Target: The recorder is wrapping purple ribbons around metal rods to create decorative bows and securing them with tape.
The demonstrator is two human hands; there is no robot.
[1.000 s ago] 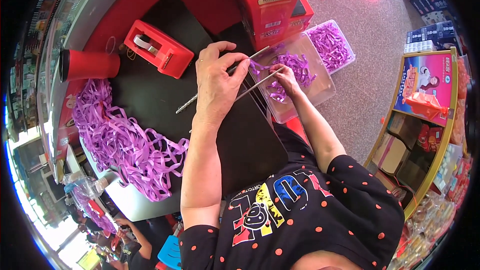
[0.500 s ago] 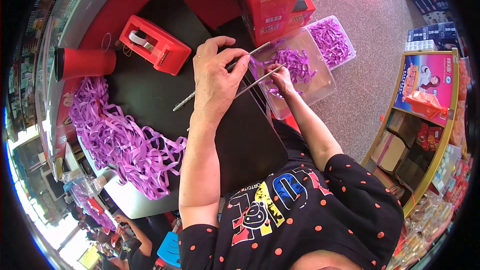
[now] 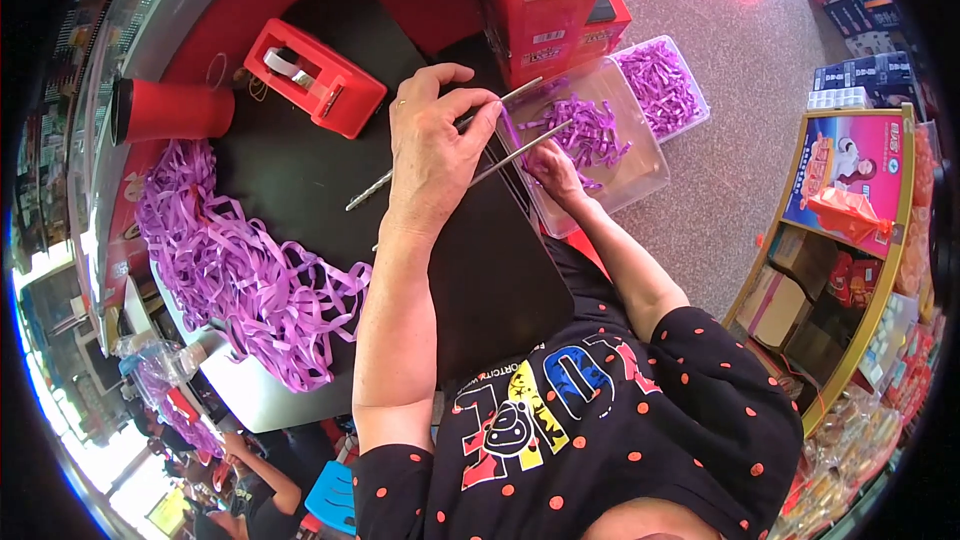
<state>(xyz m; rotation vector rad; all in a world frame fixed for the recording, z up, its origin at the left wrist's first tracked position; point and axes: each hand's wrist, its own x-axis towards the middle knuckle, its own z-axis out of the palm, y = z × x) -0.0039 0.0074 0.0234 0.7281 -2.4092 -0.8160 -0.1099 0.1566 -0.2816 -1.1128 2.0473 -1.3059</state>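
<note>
My left hand (image 3: pixel 432 145) is above the table edge, thumb and forefinger pinched on a narrow purple ribbon (image 3: pixel 509 128). Two thin metal rods (image 3: pixel 520 153) slant across here; one passes behind my left hand, the other runs beside its wrist toward my right hand. My right hand (image 3: pixel 556 176) is closed just below the second rod's end, with the ribbon running down to its curled fingers; its fingertips are partly hidden. Beneath it is a clear plastic tub (image 3: pixel 640 155) holding folded purple ribbon pieces (image 3: pixel 592 132).
A large heap of purple ribbon (image 3: pixel 250 280) covers the left of the black table (image 3: pixel 300 190). Behind it stand a red bin (image 3: pixel 175 110) and a red tape dispenser (image 3: pixel 315 78). A second tub of ribbon pieces (image 3: pixel 660 88) adjoins the first. Another person (image 3: pixel 265 475) sits lower left.
My right hand has moved down slightly, away from the end of the second rod. My left hand keeps its pinch in nearly the same place.
</note>
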